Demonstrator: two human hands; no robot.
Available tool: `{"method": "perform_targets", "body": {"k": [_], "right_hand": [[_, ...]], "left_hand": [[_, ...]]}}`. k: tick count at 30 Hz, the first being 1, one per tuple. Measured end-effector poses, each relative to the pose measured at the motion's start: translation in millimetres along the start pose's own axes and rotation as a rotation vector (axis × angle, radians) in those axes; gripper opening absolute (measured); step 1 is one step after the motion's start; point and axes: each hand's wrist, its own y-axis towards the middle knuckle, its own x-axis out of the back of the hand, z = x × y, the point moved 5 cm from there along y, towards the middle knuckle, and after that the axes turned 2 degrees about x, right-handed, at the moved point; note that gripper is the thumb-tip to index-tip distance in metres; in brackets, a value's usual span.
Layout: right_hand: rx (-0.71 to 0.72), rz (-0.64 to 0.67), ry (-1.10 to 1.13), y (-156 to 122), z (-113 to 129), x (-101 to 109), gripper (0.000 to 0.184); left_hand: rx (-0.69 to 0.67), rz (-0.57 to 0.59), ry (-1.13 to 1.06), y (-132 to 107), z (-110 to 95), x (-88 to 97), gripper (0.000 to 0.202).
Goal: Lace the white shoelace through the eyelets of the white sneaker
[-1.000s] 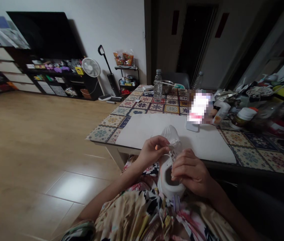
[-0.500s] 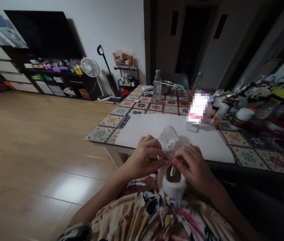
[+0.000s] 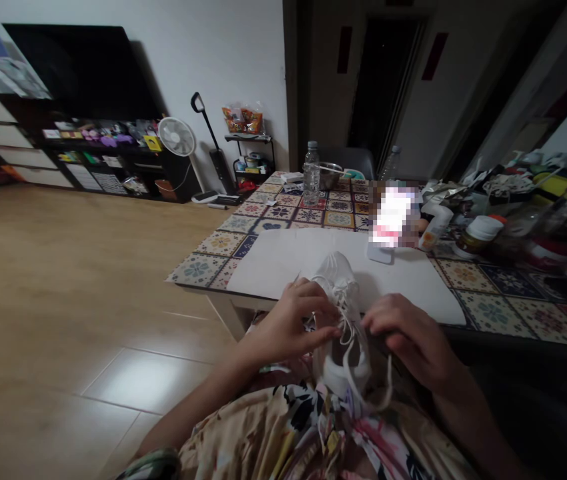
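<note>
At the near edge of the tiled table (image 3: pixel 203 263), I hold a white sneaker (image 3: pixel 339 313) on my lap, its toe resting on the white board (image 3: pixel 283 257) that lies on the table, its heel over my floral-print clothing (image 3: pixel 283 427); my left hand (image 3: pixel 291 323) is closed against the sneaker's left side, thumb and fingers pinched at the white shoelaces (image 3: pixel 348 333) near the tongue; my right hand (image 3: pixel 416 340) sits just right of the sneaker, fingers curled, and I cannot tell for certain whether it clamps a lace, though one loose end hangs down below it toward my lap; beyond the sneaker, on the board's far side, stands a blurred-out screen (image 3: pixel 393 217) on a small stand; farther back on the table, a clear water bottle (image 3: pixel 311 165) stands beside a metal bowl (image 3: pixel 331 175); to the right of the board, a white-lidded jar (image 3: pixel 478 233) sits among clutter; well away from the table, across the wooden floor (image 3: pixel 63 280), a white fan (image 3: pixel 177 137) stands by a dark TV unit (image 3: pixel 108 160).
</note>
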Motion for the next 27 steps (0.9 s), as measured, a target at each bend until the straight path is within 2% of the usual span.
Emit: {"method": "perform_targets", "body": {"k": [2, 4, 10, 15, 18, 20, 23, 27], "right_hand": [[-0.001, 0.066, -0.079, 11.9, -9.8, -7.4, 0.020], [0.008, 0.128, -0.123, 18.6, -15.7, -16.5, 0.013], [0.036, 0.142, -0.060, 18.0, -14.8, -27.7, 0.011], [-0.005, 0.148, 0.023, 18.4, -16.5, -27.8, 0.007], [-0.030, 0.159, 0.019, 17.8, -18.5, -27.5, 0.004], [-0.036, 0.175, 0.041, 16.8, -20.8, -28.3, 0.007], [-0.031, 0.167, 0.134, 15.8, -25.6, -28.6, 0.023], [-0.043, 0.137, 0.308, 15.5, -30.9, -27.3, 0.034]], "left_hand": [[0.020, 0.008, -0.084, 0.8, 2.5, -4.8, 0.015], [0.038, 0.039, -0.169, 1.2, 5.2, -10.3, 0.012], [0.069, 0.127, -0.275, 1.5, 9.2, -18.3, 0.013], [0.033, 0.115, -0.319, 1.5, 6.9, -16.6, 0.018], [0.010, 0.153, -0.361, 1.4, 6.5, -16.7, 0.026], [0.005, 0.197, -0.385, 1.5, 6.7, -17.1, 0.033], [0.014, 0.231, -0.434, 1.5, 7.6, -16.4, 0.041], [0.055, 0.164, -0.604, -0.5, 10.6, -11.1, 0.048]]}}
